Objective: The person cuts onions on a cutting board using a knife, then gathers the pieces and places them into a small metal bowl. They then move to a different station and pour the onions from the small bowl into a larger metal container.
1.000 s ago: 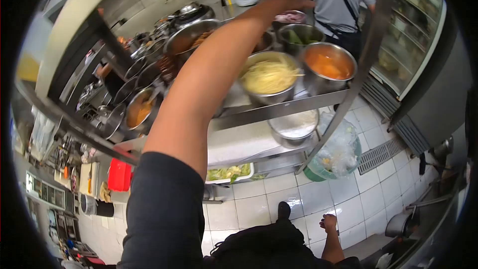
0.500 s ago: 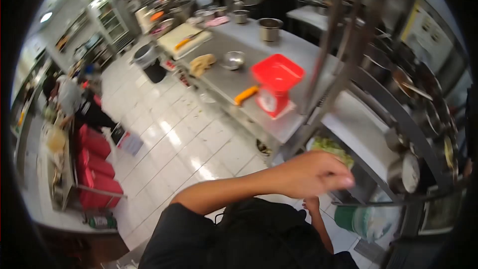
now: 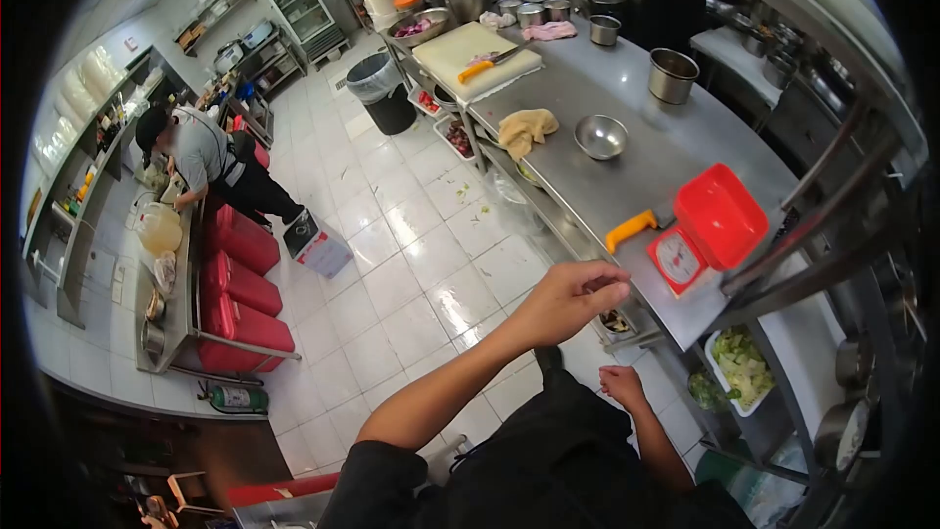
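My left hand (image 3: 580, 296) is raised in front of me, its fingers loosely bent and nothing visible in it. It hovers above the floor, nearest the front edge of the steel table (image 3: 597, 181). Lower down, my right hand (image 3: 622, 384) hangs beside my dark apron, fingers slightly curled and apart, with nothing seen in it. On the table are a red kitchen scale (image 3: 678, 257) with a red pan (image 3: 723, 216), a knife with an orange handle (image 3: 631, 230), a steel bowl (image 3: 600, 137) and a tan cloth (image 3: 527, 131). Neither hand touches them.
Beyond lie a cutting board (image 3: 478, 51) with another orange-handled knife and a steel pot (image 3: 673, 76). A tub of chopped lettuce (image 3: 742, 369) sits low at right. Across the tiled floor (image 3: 392, 225), a person (image 3: 211, 157) stands by red bins (image 3: 245, 333). A trash can (image 3: 384, 93) stands farther back.
My view has swung right to left, so the table and scale now appear farther right. My left hand sits higher and farther left in view, and more of my right hand shows.
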`<state>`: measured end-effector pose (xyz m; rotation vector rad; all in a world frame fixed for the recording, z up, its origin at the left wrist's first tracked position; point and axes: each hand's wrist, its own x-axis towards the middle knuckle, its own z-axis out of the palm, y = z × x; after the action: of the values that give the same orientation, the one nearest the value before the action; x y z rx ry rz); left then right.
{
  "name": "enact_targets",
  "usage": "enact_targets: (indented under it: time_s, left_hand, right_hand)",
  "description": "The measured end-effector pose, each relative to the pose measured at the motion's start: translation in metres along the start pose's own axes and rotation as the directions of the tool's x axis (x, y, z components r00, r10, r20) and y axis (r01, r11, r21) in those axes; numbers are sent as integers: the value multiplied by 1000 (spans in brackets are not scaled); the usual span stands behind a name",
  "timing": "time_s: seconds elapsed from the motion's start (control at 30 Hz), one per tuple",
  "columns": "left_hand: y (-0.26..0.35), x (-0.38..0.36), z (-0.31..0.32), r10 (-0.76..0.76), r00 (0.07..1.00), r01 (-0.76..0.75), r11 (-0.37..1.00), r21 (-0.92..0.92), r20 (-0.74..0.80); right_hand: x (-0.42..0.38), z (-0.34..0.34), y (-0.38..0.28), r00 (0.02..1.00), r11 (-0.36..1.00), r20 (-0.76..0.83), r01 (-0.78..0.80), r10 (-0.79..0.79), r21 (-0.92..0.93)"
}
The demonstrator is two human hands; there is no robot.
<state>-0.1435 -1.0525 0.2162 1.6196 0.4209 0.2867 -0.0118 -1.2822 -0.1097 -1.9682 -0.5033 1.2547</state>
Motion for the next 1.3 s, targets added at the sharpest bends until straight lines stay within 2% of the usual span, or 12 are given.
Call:
enact_targets:
  time_s: [0.17, 0.27, 0.3, 0.43, 0.53, 0.63, 0.83, 0.87, 1.03, 1.17, 1.27, 1.3]
  left_hand:
    - [-26, 47, -62, 4, 994, 31, 952, 304, -112]
    - [-51, 34, -117, -19, 959, 129, 918, 374, -284]
    - [-63, 24, -138, -35, 940, 168, 913, 372, -339]
    - [-127, -44, -217, -113, 738, 367, 894, 256, -665]
    - [-162, -104, -261, -244, 500, 471, 882, 24, -831]
    - [-206, -165, -305, -365, 283, 526, 832, -174, -887]
    - [-234, -206, -423, -459, 77, 508, 781, -362, -885]
    - [-238, -200, -452, -440, 100, 523, 786, -329, -892]
    - [-221, -96, -601, -199, 449, 440, 898, 22, -871]
    - [-174, 39, -674, 16, 691, 279, 916, 287, -723]
    - [-150, 132, -725, 232, 829, 115, 820, 561, -509]
    - [-143, 160, -743, 162, 857, 149, 832, 535, -490]
  right_hand:
    - [49, 34, -48, 997, 999, 73, -18, 21, -36]
    - [99, 62, -131, 982, 980, 178, 96, -65, -176]
    - [114, 69, -169, 958, 945, 209, 243, -198, -218]
    - [198, 115, -300, 839, 833, 208, 535, -503, -142]
    - [257, 152, -404, 795, 797, 174, 599, -581, -76]
    - [316, 190, -503, 759, 756, 26, 651, -651, -75]
    - [404, 238, -628, 755, 789, -228, 587, -615, -183]
    - [418, 241, -636, 752, 794, -259, 590, -606, -146]
    - [451, 236, -660, 735, 837, -403, 492, -546, -239]
    - [483, 232, -673, 716, 863, -482, 430, -506, -267]
    - [509, 229, -683, 763, 911, -503, 298, -407, -285]
    - [516, 230, -679, 758, 920, -527, 266, -384, -287]
